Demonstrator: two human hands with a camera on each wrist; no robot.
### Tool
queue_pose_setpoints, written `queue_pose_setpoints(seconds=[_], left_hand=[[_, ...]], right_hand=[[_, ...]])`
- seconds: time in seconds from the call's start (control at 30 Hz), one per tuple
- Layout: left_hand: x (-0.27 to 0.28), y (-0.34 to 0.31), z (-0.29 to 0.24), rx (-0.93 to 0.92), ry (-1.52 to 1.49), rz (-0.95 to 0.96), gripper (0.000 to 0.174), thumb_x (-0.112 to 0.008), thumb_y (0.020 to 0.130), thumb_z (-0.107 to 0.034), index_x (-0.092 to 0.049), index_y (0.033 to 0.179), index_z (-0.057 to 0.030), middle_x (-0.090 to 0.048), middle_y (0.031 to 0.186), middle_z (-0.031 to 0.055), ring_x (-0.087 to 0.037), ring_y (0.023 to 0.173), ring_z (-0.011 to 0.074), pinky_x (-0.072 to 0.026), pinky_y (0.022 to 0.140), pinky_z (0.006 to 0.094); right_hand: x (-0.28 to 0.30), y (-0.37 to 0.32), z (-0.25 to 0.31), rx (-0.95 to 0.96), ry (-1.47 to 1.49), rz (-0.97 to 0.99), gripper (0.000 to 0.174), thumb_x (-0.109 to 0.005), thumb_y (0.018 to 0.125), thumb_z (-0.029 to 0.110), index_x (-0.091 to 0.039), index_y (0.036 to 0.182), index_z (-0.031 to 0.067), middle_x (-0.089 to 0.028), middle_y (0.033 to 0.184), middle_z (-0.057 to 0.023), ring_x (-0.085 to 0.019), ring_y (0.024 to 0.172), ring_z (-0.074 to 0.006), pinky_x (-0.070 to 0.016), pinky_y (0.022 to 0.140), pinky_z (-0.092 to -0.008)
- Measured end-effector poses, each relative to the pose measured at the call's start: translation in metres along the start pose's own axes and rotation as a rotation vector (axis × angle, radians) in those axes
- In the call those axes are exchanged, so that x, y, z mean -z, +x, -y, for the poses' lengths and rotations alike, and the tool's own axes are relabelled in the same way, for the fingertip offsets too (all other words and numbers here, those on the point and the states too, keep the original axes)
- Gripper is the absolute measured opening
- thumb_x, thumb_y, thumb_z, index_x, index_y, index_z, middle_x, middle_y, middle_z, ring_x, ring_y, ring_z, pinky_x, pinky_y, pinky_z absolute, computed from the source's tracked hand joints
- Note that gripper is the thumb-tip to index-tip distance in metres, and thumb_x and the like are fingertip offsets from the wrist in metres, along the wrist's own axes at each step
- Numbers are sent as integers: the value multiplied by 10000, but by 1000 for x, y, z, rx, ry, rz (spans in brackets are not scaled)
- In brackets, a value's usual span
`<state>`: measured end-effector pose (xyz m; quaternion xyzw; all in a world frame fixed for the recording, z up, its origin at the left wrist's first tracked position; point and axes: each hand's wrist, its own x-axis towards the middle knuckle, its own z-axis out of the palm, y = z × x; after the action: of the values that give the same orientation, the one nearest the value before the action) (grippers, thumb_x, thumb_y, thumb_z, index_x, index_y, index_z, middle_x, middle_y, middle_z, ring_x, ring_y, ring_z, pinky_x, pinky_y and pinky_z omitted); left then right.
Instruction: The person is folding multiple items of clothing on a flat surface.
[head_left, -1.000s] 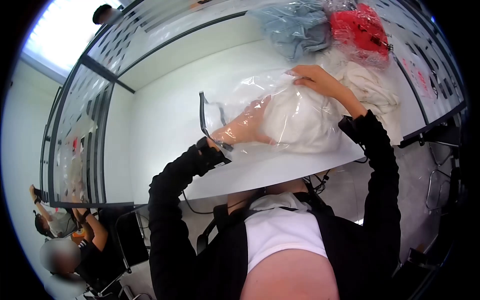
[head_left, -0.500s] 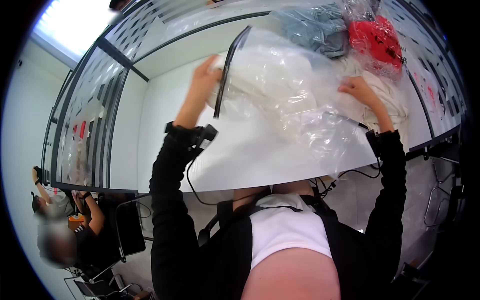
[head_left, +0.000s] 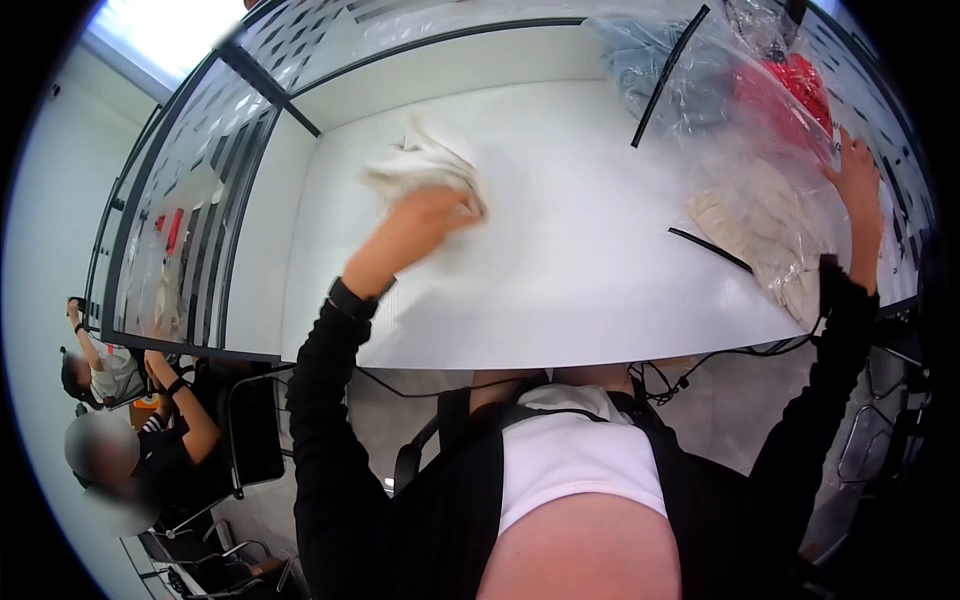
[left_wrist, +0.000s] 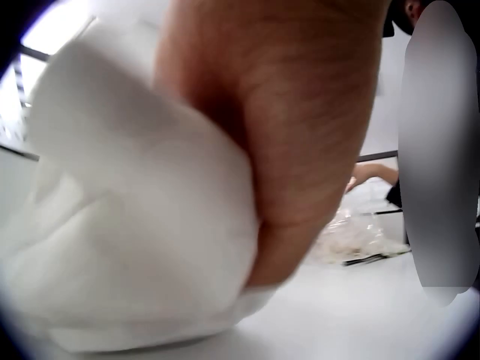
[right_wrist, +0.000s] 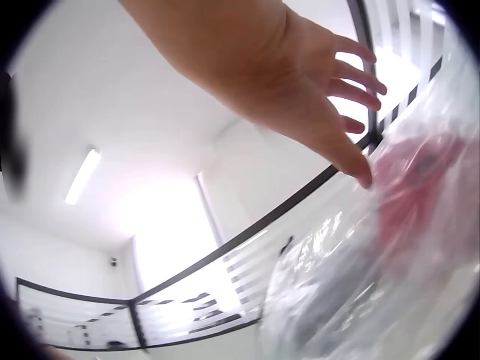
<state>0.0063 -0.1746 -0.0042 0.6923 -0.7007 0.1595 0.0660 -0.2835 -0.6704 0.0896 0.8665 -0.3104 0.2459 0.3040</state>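
Observation:
My left hand (head_left: 415, 225) grips a bundle of cream-white cloth (head_left: 430, 165) over the left part of the white table; both are blurred in the head view. Close up in the left wrist view, the cloth (left_wrist: 135, 217) bulges beside the thumb side of the hand, low over the tabletop. What kind of garment it is stays hidden in its folds. At the far right, my right hand (head_left: 858, 185) has its fingers spread, as the right wrist view shows, with the thumb right at a clear plastic bag (right_wrist: 330, 262). This bag has black strips (head_left: 670, 75) along its mouth.
Under and behind the clear bag lie a bagged light-blue garment (head_left: 650, 75), a bagged red item (head_left: 800, 90) and a beige cloth (head_left: 765, 225). Low partition walls (head_left: 450, 75) edge the white table (head_left: 560, 300). Black cables (head_left: 700, 365) hang at its front edge.
The white cloth has come out of the clear bag and moved left with my left hand. My right hand has carried the bag to the right, over the pile, and its fingers have spread.

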Motion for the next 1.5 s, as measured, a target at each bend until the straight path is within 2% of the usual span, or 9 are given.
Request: queue_pose_setpoints(seconds=[0.07,0.27,0.33,0.57,0.7,0.93,1.07,1.17,1.5], left_hand=[[15,15,-40,103,-277,331,385,-643,660,-95,-583,1037,-142,-553,1020,43,-515,967,203,-443,803,307],[29,10,-38,531,-401,-93,381,-644,733,-185,-521,1086,-113,-472,1152,111,-510,973,274,-431,801,345],[29,4,-36,608,27,-220,489,-665,718,-166,-481,1168,-117,-443,1178,159,-465,1061,296,-408,863,354],[-18,-37,-10,788,-431,-71,468,-630,711,-98,-492,1158,-78,-452,1171,224,-451,1083,384,-412,858,375],[-14,-30,-1,756,-450,-344,332,-584,703,-18,-557,1033,-39,-594,972,140,-580,884,302,-456,748,335],[80,-58,27,847,-826,-573,200,-407,843,-57,-582,937,-27,-584,850,16,-535,751,75,-415,648,181],[68,-84,44,607,-174,-318,179,-535,731,50,-565,875,-52,-532,1039,124,-550,913,228,-425,768,258],[24,-127,48,772,205,196,348,-577,735,-36,-517,1067,-120,-439,1185,188,-457,1068,356,-418,865,393],[35,-39,-64,328,-411,297,522,-756,587,-284,-498,978,-52,-335,1302,148,-350,1180,355,-327,957,405]], right_hand=[[26,8,38,67,353,-115,394,-636,746,260,-517,1064,59,-566,968,-133,-568,888,-281,-451,752,-356],[59,-15,175,437,1177,237,325,-631,757,149,-531,1052,57,-551,952,-97,-530,819,-201,-443,735,-296],[54,-22,216,587,1263,295,399,-641,763,217,-498,1106,73,-535,1010,-111,-534,840,-230,-444,738,-311],[-5,-16,346,381,1168,615,781,-721,613,428,-398,1127,-62,-509,943,-295,-533,863,-408,-454,716,-405],[-46,-3,378,498,1227,528,505,-696,594,250,-502,954,-46,-594,827,-207,-590,769,-298,-470,668,-360],[-44,60,286,921,1346,639,302,-600,610,85,-609,912,78,-592,758,-74,-558,699,-181,-450,632,-294],[-79,64,261,361,991,9,342,-522,691,0,-541,1026,69,-516,938,-95,-548,832,-240,-457,704,-341],[-75,52,256,332,770,54,355,-516,733,15,-494,1081,80,-436,1050,-106,-527,897,-275,-452,743,-355],[37,-55,262,1124,1114,412,481,-711,647,336,-523,1010,84,-443,1099,-107,-474,998,-262,-388,850,-364]])
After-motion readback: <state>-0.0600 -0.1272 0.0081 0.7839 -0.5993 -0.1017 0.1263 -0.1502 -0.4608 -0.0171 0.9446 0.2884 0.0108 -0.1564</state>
